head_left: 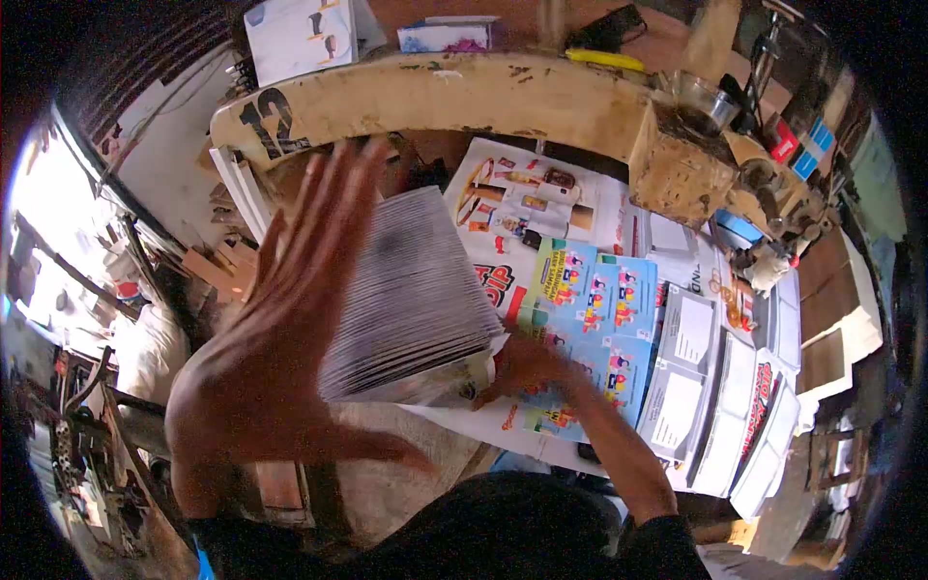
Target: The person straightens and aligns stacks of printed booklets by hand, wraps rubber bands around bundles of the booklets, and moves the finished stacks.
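My left hand [290, 338] is raised at the left, fingers stretched apart and smeared by motion, with nothing in it. It passes in front of the left side of a thick fanned stack of paper sheets [416, 280], whose many edges show as fine grey lines. My right hand [535, 372] is at the stack's near right corner, its fingers bent around the edge there. Beneath my right wrist lie blue and yellow printed sheets [570, 300] with small cartoon figures. A large white printed sheet [527, 188] with product pictures lies beyond the stack.
A worn cream-painted machine beam [425, 97] marked 12 crosses behind the table. On it rest a white box [300, 39], a small carton [447, 37] and a yellow tool [604, 60]. A metal cup [704, 101] stands at the right, above more printed sheets [681, 377].
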`<state>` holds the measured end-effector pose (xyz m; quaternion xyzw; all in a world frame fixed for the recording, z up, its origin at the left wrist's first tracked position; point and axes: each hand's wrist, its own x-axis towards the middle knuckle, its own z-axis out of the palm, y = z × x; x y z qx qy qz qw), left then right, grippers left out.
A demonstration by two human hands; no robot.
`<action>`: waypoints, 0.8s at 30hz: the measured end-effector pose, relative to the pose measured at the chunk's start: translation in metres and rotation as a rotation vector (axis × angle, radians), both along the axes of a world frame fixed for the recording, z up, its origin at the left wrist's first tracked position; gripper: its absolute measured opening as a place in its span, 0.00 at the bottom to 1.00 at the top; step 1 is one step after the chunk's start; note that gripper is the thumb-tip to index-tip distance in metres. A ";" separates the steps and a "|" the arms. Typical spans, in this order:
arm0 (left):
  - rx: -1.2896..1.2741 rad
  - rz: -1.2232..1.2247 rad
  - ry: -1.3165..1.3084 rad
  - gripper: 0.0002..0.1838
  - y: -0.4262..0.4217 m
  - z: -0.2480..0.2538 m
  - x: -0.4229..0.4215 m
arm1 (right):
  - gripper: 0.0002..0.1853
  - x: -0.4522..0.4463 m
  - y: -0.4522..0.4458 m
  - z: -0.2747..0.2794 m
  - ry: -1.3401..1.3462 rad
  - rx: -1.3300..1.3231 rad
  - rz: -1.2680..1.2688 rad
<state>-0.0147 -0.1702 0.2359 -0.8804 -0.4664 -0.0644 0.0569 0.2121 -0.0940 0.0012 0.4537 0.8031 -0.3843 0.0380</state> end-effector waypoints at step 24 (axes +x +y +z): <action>-0.244 -0.523 -0.713 0.06 -0.041 -0.259 0.138 | 0.04 0.196 -0.374 -0.015 0.233 1.048 -1.257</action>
